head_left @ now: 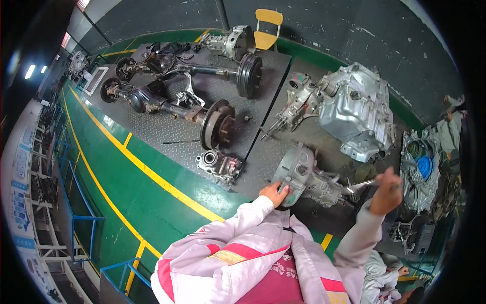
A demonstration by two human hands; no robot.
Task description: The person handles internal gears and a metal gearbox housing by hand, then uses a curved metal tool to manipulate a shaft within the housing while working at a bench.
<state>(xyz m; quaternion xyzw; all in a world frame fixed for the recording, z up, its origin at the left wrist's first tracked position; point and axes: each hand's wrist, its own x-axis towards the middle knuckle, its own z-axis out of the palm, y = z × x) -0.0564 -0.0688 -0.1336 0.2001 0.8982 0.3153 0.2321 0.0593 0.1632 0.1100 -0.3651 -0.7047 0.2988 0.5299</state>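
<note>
My left hand [276, 193] grips the near end of a small grey gearbox housing [305, 175] that lies on a dark checker-plate platform [263, 167]. My right hand [387, 191] is raised to the right of the housing and closed on a metal wrench [360, 185]. The wrench's head points left toward the housing's right end. Both sleeves are white with pink panels and come up from the lower edge.
A large silver transmission casing [354, 109] lies behind the housing. Two axle assemblies with brake discs [217, 124] [249, 75] and a small metal part [220, 165] lie to the left. A yellow chair [267, 28] stands at the back. Another person [450, 126] is at the right edge.
</note>
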